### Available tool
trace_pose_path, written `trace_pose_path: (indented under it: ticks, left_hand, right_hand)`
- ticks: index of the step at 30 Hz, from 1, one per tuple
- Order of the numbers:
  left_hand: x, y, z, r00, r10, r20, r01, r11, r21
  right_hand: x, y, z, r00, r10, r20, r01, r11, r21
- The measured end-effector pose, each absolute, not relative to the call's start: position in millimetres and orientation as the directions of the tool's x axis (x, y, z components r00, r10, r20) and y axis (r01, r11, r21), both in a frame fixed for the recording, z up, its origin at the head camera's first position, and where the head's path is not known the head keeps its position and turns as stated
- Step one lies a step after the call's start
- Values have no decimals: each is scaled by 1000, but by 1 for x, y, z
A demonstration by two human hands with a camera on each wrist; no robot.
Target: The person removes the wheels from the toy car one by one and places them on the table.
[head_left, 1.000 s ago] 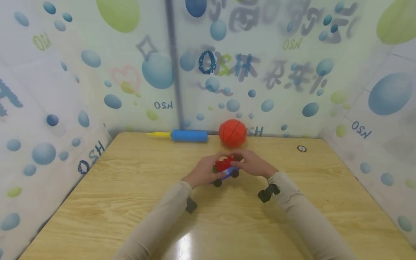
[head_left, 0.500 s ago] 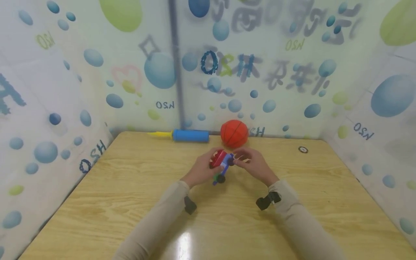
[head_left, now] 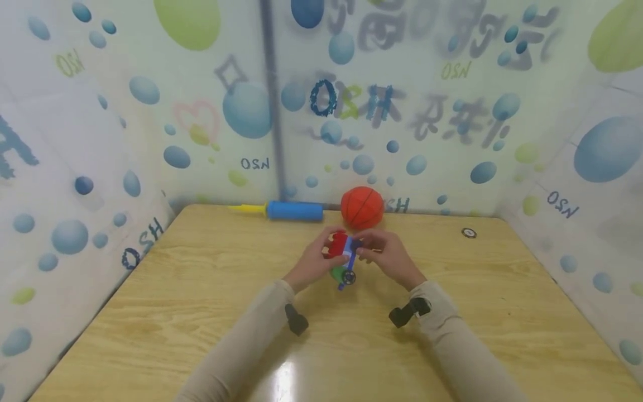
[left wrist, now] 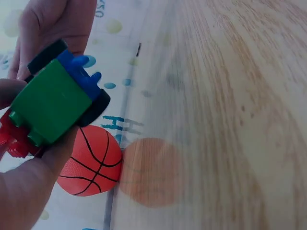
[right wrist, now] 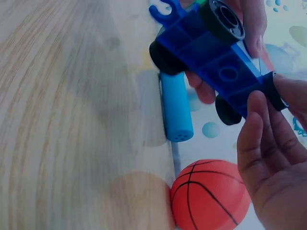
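Note:
Above the table's middle, both hands hold a small toy car made of blocks. Red pieces and a green block sit on its blue wheeled base. My left hand grips the car by its block side, thumb and fingers on opposite sides. With thumb and fingertips, my right hand pinches a black wheel at one end of the base. The right wrist view shows the base's hollow underside and a blue hook at the other end. The car is tilted, its underside turned toward the right hand.
A red toy basketball rests at the table's back edge, behind the hands. Left of it lies a blue hand pump with a yellow nozzle. A small round black-and-white disc lies back right. Patterned walls enclose the wooden table.
The toy car has turned from lying nearly level to a steep tilt, its underside swinging right. My right hand moved from the upper side to the wheel end; the left kept its grip.

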State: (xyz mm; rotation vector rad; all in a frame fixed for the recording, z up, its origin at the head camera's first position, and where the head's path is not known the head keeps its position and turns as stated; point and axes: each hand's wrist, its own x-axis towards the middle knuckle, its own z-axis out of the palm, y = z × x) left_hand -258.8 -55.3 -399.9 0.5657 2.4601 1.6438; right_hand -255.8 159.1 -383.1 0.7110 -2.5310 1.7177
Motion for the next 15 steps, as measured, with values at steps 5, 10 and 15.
trace_pose_path:
  ticks: [5, 10, 15]
  left_hand:
    - [-258, -52, -403, -891, 448, 77, 180, 191, 965]
    - [-256, -48, -402, -874, 482, 59, 135, 123, 983]
    - [-252, -47, -400, -896, 440, 60, 143, 157, 977]
  right_hand:
    - [-255, 158, -379, -894, -372, 248, -375, 320, -870]
    - [-254, 159, -377, -900, -373, 227, -360, 341, -868]
    - [-255, 157, -381, -896, -394, 207, -342, 312, -886]
